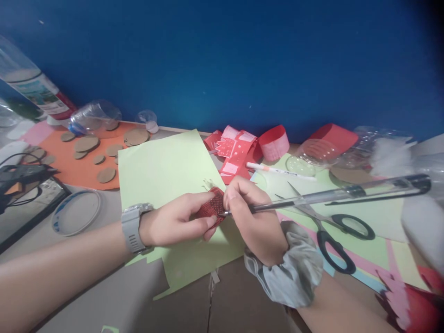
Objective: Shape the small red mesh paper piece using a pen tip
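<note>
The left hand (189, 217) pinches a small, dark red piece with a dotted pattern (215, 203) between thumb and fingers, above a pale green paper sheet (159, 171); the piece juts past the fingertips toward the right hand (253, 215). That hand's fingers are curled tightly around a clear-barrelled pen with black parts (319, 196), its tip at the piece's right edge. Black-handled metal scissors (314, 213) lie to the right.

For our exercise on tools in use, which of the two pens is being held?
The clear pen, gripped in the right hand, its tip at the dark red piece; the white marker pen lies unheld.
</note>
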